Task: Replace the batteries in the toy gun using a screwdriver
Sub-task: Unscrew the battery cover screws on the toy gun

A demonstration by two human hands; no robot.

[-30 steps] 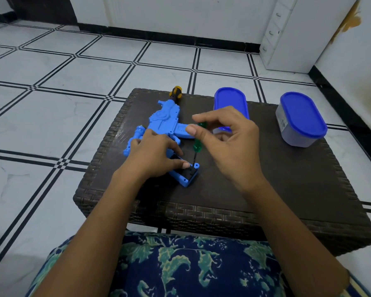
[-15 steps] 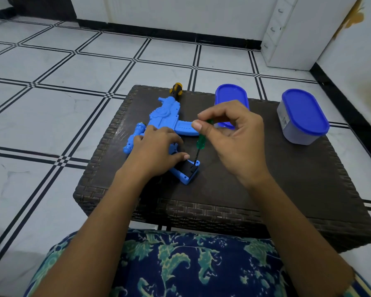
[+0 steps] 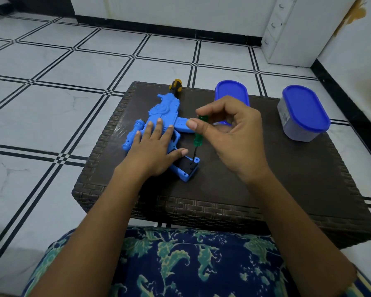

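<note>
The toy gun (image 3: 165,116) lies flat near the middle of the table (image 3: 266,189). It looks like a light, rigid, smooth plastic shell that will likely skid under the driver, so it is best held down on its broad body, where the left hand (image 3: 154,151) presses with straight fingers. The right hand (image 3: 233,142) pinches the green screwdriver (image 3: 198,133) by its handle, tip set on the grip's end. No writing is legible, and the label on the tub (image 3: 304,112) at the table's far corner is too small to read.

Toy gun (image 3: 165,110) 1; screwdriver (image 3: 198,133) (image 3: 175,85) 2; blue-lidded container (image 3: 231,92) (image 3: 304,110) 2; hand (image 3: 152,151) (image 3: 233,142) 2; table (image 3: 287,179) 1.
</note>
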